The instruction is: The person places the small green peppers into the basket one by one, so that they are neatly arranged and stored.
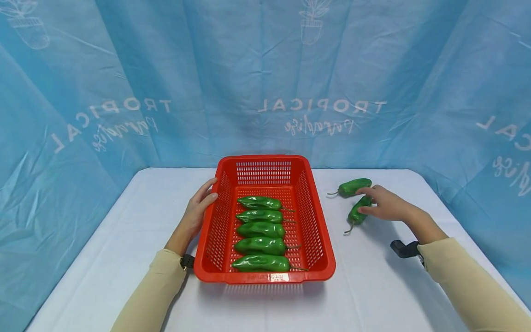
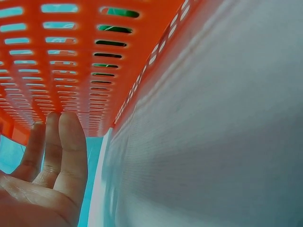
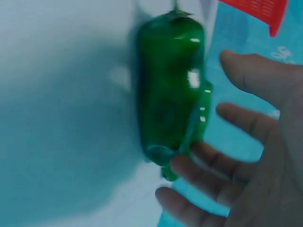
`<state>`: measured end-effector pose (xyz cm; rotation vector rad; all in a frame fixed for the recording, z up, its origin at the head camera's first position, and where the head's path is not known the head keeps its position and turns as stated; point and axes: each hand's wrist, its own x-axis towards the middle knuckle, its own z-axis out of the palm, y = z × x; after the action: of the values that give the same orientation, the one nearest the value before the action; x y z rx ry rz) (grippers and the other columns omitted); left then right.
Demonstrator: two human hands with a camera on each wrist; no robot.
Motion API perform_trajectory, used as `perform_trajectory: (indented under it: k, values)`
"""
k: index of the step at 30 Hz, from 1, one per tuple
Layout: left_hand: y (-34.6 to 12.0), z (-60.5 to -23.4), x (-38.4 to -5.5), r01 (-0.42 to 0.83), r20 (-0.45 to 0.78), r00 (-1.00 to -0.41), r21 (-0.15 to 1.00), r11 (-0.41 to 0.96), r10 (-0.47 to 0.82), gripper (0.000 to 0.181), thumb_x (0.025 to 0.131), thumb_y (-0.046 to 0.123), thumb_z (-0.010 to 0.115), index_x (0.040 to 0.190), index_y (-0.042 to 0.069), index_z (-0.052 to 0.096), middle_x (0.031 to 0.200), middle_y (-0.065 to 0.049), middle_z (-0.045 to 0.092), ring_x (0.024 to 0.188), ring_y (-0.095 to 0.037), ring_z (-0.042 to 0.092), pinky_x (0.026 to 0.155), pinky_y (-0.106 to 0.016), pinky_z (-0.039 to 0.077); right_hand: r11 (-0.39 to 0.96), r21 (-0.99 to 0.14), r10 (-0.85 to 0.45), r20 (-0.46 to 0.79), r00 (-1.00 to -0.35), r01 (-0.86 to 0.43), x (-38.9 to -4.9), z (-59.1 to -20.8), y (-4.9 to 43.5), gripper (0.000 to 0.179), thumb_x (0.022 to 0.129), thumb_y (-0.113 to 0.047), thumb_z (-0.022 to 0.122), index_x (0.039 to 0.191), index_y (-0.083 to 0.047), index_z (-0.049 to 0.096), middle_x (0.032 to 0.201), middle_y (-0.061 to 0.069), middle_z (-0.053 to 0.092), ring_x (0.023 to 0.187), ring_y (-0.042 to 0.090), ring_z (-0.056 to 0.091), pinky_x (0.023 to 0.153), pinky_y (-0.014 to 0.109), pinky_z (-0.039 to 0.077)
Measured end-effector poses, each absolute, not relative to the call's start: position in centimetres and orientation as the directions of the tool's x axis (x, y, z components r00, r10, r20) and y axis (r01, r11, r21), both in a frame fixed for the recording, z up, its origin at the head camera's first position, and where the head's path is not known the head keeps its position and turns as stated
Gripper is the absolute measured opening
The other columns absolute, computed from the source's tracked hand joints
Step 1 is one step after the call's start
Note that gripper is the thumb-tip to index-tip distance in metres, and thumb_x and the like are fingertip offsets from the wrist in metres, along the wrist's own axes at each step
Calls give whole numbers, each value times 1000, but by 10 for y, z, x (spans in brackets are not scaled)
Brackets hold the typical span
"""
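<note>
A red plastic basket (image 1: pixel 265 276) stands on the table with several green peppers (image 1: pixel 260 230) lying in a row inside. My left hand (image 1: pixel 199 210) rests against the basket's left side; in the left wrist view its fingers (image 2: pixel 72 151) extend straight along the slotted outer wall. Over on the right, my right hand (image 1: pixel 386 203) reaches above a green pepper (image 1: pixel 357 213), thumb and fingers spread. In the right wrist view that pepper (image 3: pixel 168 85) lies between table and hand, not gripped. Just behind it lies another green pepper (image 1: pixel 352 186), partly covered by the fingers.
A white cloth covers the table (image 1: pixel 265 313). Blue printed curtains (image 1: pixel 232 69) hang behind and along both sides. Dark wrist devices (image 1: pixel 404 249) sit at both sleeve cuffs.
</note>
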<state>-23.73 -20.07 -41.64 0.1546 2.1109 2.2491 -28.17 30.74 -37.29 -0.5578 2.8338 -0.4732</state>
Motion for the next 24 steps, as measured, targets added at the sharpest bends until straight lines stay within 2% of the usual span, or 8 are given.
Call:
perform_trajectory:
  k: [4, 8, 13, 19, 24]
  values:
    - [-201, -418, -237, 38, 46, -993, 996, -80, 108, 56, 100, 30, 53, 153, 30, 34, 134, 1, 52, 104, -10, 69, 81, -30, 62, 921, -291, -318, -181, -931, -258, -282, -378, 307, 67, 92, -43, 66, 138, 3, 50, 118, 35, 48, 95, 36, 58, 83, 57, 54]
    - [-200, -418, -238, 25, 31, -994, 998, -65, 105, 56, 101, 31, 53, 153, 31, 34, 135, 1, 49, 104, -10, 68, 82, -30, 62, 924, -308, -291, -178, -940, -228, -283, -378, 305, 69, 90, -45, 67, 136, 4, 51, 118, 35, 46, 98, 38, 56, 83, 58, 54]
    - [-200, -414, -237, 24, 31, -994, 997, -74, 107, 56, 103, 27, 49, 155, 26, 30, 137, -4, 47, 103, -10, 67, 82, -30, 62, 914, -334, -296, -163, -941, -229, -286, -380, 303, 66, 89, -43, 69, 132, 5, 56, 116, 34, 46, 96, 36, 54, 78, 51, 53]
    - [-201, -414, -237, 20, 29, -994, 996, -88, 105, 56, 103, 26, 48, 156, 26, 30, 137, -3, 46, 103, -10, 67, 82, -28, 62, 898, -371, -325, -198, -925, -236, -289, -381, 305, 63, 88, -38, 70, 131, 5, 56, 121, 35, 44, 96, 34, 55, 78, 47, 53]
    - [-201, -416, -238, 18, 27, -994, 996, -84, 107, 55, 103, 26, 49, 155, 26, 30, 139, -3, 46, 103, -9, 67, 82, -29, 61, 879, -421, -360, -273, -892, -226, -287, -379, 308, 59, 86, -24, 70, 135, 3, 52, 131, 37, 37, 107, 44, 56, 83, 49, 57]
